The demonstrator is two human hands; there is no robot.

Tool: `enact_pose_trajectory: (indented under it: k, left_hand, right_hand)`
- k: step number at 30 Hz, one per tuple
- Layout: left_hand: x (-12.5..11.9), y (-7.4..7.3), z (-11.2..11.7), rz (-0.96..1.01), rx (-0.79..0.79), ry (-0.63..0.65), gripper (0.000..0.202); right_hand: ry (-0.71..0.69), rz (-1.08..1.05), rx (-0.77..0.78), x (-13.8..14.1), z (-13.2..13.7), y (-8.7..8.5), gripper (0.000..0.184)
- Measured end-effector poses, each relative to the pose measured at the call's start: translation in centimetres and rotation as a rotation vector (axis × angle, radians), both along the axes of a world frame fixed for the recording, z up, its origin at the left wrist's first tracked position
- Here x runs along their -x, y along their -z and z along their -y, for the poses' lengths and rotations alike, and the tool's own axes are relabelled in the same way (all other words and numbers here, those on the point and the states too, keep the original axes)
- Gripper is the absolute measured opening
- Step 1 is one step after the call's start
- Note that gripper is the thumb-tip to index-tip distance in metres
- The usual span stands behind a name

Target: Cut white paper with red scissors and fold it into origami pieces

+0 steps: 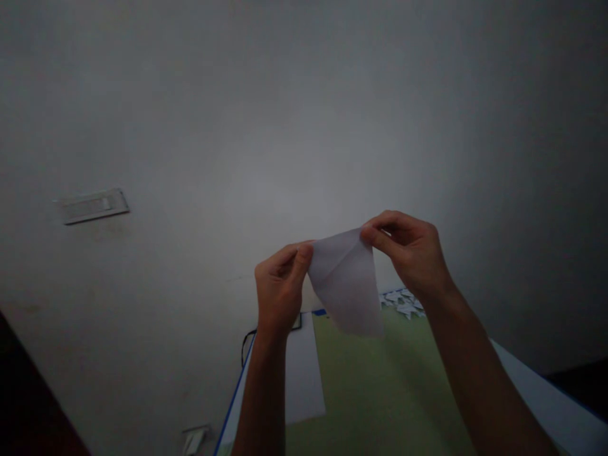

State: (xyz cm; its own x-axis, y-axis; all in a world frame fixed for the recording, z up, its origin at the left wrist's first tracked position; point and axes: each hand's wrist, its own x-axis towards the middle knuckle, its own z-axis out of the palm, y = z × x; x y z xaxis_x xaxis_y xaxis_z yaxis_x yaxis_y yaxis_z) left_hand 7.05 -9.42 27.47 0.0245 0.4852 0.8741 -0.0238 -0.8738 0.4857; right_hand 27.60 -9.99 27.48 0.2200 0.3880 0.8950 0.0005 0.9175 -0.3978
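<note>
A pale green table surface [380, 392] with a flat white sheet [304, 373] lay below. A folded white paper piece [346, 288] was held above it, pinched at its corners by the left hand [280, 288] and right hand [413, 253]. A crooked crease could have been caused by uneven pulling in the dim light.
</note>
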Motion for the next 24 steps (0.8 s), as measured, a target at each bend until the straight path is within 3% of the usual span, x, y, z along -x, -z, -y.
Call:
enact_pose_trajectory:
  k: [3, 9, 12, 17, 24]
  left_hand:
    - [0.0, -0.1, 0.3, -0.045, -0.031, -0.055, 0.03]
    - [-1.0, -0.3, 1.2, -0.041, -0.21, -0.448, 0.036]
    - [-1.3, -0.2, 1.1, -0.026, -0.257, -0.56, 0.032]
    - [-1.4, -0.2, 1.0, -0.018, -0.275, -0.633, 0.026]
    - [-1.4, -0.6, 1.6, -0.029, -0.256, -0.608, 0.024]
  right_hand:
    - [0.015, -0.003, -0.006, -0.1, -0.1, 0.1, 0.007]
    - [0.025, 0.027, 0.003, 0.3, 0.7, -0.3, 0.007]
    - [0.053, 0.043, 0.012, 0.6, 1.2, -0.6, 0.007]
    - [0.074, 0.041, 0.034, 0.9, 1.4, -0.7, 0.009]
    - [0.081, 0.035, 0.047, 1.0, 1.3, -0.5, 0.008]
